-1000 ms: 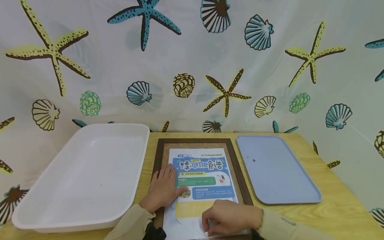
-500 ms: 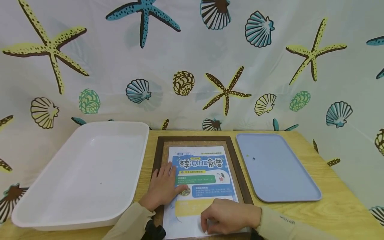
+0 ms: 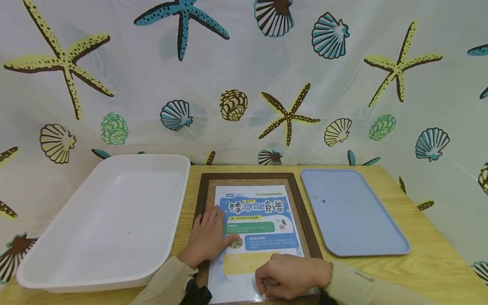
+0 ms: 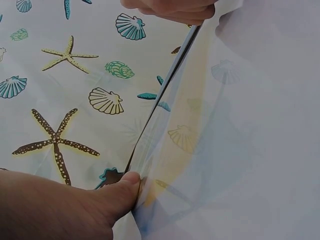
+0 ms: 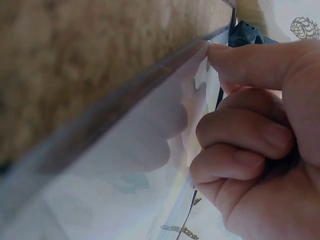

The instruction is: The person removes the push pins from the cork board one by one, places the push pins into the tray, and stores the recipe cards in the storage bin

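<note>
A printed sheet [image 3: 251, 216] with a blue heading and green, blue and yellow panels lies under clear glossy plastic film [image 5: 135, 155], on a cork board [image 5: 85, 65] with a dark brown frame [image 3: 305, 216]. My left hand [image 3: 206, 237] rests flat along the sheet's left side, fingers straight and thumb spread across it. Its thumb lies at the sheet's edge in the left wrist view. My right hand [image 3: 291, 275] is curled at the lower edge; thumb and index fingertip pinch the edge of the film there, the other fingers folded into the palm.
A large white basin [image 3: 110, 220] stands left of the frame. To the right lies a light blue tray [image 3: 354, 216] with two tiny specks on it. Under everything is a wooden table [image 3: 427, 258], backed by a curtain [image 3: 236, 140] printed with shells and starfish.
Both hands keep their places on the sheet. The head view has shifted slightly, and a bright glare now shows on the film beside my right fingertips.
</note>
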Available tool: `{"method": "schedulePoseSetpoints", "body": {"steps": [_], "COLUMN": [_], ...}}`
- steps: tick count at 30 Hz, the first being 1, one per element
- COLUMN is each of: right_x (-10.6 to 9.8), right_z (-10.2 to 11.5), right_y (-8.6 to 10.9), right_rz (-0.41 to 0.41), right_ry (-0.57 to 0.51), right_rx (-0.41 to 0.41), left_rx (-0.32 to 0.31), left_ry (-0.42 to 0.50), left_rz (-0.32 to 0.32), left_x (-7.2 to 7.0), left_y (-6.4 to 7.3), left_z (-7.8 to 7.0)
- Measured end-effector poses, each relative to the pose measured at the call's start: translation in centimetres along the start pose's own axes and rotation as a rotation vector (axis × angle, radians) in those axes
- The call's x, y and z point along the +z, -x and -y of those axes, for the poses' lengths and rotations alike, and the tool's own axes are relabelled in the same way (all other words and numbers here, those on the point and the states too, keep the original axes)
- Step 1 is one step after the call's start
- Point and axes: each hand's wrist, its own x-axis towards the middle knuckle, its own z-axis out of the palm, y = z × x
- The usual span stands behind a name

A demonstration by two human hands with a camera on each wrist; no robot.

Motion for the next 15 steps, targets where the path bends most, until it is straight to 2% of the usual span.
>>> {"method": "schedulePoseSetpoints", "body": {"steps": [15], "right_x": [0.0], "right_z": [0.07], "right_y": [0.05], "right_rz": [0.019], "right_ry": [0.012], "right_rx": [0.022], "left_rx": [0.004], "left_ry": [-0.004], "left_rz": [-0.005], "left_x": [0.06], "left_y": [-0.05], "left_z": [0.1]}}
